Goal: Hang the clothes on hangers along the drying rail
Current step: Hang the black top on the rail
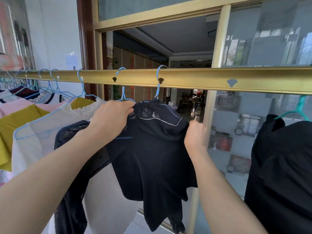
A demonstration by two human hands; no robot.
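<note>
Nearest the camera, two bare forearms are raised from the lower edge of the view. The left hand (111,119) is closed at the neckline of a black top of thin fabric trimmed with a line of small silver studs (152,157), its fingers curled over the collar edge with the cloth pinched there. The right hand (195,134) is curled into a fist round the top's other shoulder, with fabric bunched inside it. The top is held between the two hands and hung from a light-blue wire hanger (158,85), whose hook is passed over the gold-coloured metal drying rail (211,77) (the rail is pierced by fan-shaped holes). A sheer black mesh sleeve (70,134) is seen under the left forearm. Whether it belongs to the same top or to a second garment on the neighbouring blue hanger (122,88) cannot be told for certain.

To the left along the rail, a white blouse with a frilled collar (38,132), a mustard-yellow garment (15,120) and a pink garment (15,105) are hung side by side. To the right, well apart, a black garment (283,166) is carried on a teal plastic hanger (300,107). Behind the rail, a gold-framed glass panel (270,39) and an open doorway (168,48) into a dim room are seen.
</note>
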